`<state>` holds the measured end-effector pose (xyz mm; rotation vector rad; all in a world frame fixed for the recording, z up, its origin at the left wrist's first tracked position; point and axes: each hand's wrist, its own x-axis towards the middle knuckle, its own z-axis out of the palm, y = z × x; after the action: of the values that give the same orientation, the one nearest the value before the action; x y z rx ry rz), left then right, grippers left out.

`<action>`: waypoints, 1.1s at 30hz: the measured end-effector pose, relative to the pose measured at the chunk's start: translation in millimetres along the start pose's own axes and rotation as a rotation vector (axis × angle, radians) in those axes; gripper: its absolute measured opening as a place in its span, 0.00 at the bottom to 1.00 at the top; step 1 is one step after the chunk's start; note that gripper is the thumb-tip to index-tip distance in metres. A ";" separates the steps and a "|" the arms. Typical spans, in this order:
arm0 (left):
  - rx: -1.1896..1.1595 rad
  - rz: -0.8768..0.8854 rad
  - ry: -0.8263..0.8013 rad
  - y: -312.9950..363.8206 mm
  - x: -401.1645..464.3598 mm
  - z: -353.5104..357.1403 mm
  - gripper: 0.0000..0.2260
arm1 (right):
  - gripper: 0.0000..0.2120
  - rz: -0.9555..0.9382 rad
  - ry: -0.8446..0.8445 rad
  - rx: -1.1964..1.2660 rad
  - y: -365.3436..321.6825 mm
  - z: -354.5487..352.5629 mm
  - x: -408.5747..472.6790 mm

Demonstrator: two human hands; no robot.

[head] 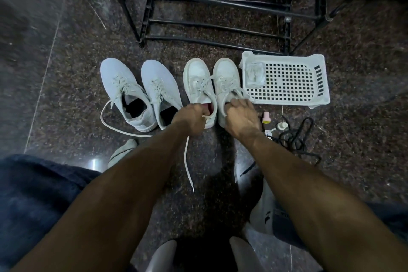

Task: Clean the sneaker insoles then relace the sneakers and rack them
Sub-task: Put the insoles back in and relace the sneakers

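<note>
Two pairs of sneakers stand in a row on the dark stone floor. The pale blue-grey pair (141, 93) is on the left, with one long lace trailing over the floor. The white pair (213, 81) is on the right. My left hand (191, 117) grips the heel of the left white sneaker (198, 81) and pinches a white lace (188, 165) that hangs down toward me. My right hand (240, 115) holds the heel opening of the right white sneaker (227, 79), fingers curled over its collar.
A black metal shoe rack (220, 2) stands behind the shoes. A white plastic basket (287, 81) with a crumpled clear bag sits to the right. A small pink bottle (266, 117), a white cap and black laces (295, 137) lie near my right wrist. Socks lie close to me.
</note>
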<state>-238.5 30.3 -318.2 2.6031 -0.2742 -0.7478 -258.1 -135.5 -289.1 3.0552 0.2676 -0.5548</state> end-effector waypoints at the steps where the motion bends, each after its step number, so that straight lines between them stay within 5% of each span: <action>1: -0.028 0.013 0.063 -5.2 -3.5 1.0 0.13 | 0.16 0.008 0.069 0.015 -4.0 7.1 -2.3; 4: -0.043 0.025 0.332 -12.8 -21.6 0.6 0.14 | 0.13 -0.146 0.220 0.147 -26.6 14.1 -10.6; 7: -0.013 -0.139 0.441 -17.1 -42.5 -2.1 0.20 | 0.14 -0.319 0.160 0.191 -54.0 7.6 -12.6; 12: 0.075 -0.280 0.041 -33.4 -74.3 -3.0 0.16 | 0.29 -0.394 -0.146 0.170 -90.9 9.2 -2.2; 17: -0.002 -0.287 -0.092 -38.1 -93.3 0.7 0.14 | 0.19 -0.385 -0.247 0.102 -99.9 13.7 -18.3; 24: -0.694 -0.503 -0.254 -18.6 -125.7 35.3 0.11 | 0.14 -0.314 -0.453 0.194 -80.5 35.3 -77.0; 26: -0.834 -0.576 -0.139 -18.1 -136.3 57.7 0.14 | 0.12 -0.266 -0.508 0.257 -74.9 36.6 -88.7; 30: -0.627 -0.771 0.272 -7.6 -158.3 77.8 0.06 | 0.03 -0.028 -0.469 0.601 -63.1 40.2 -91.7; 33: -0.605 -0.629 0.320 -21.1 -150.4 86.8 0.13 | 0.04 0.093 -0.294 0.657 -56.7 42.2 -88.1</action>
<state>-409.9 64.5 -324.8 2.1488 0.7771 -0.4767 -363.8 -96.3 -297.3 3.4809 -0.0899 -1.2946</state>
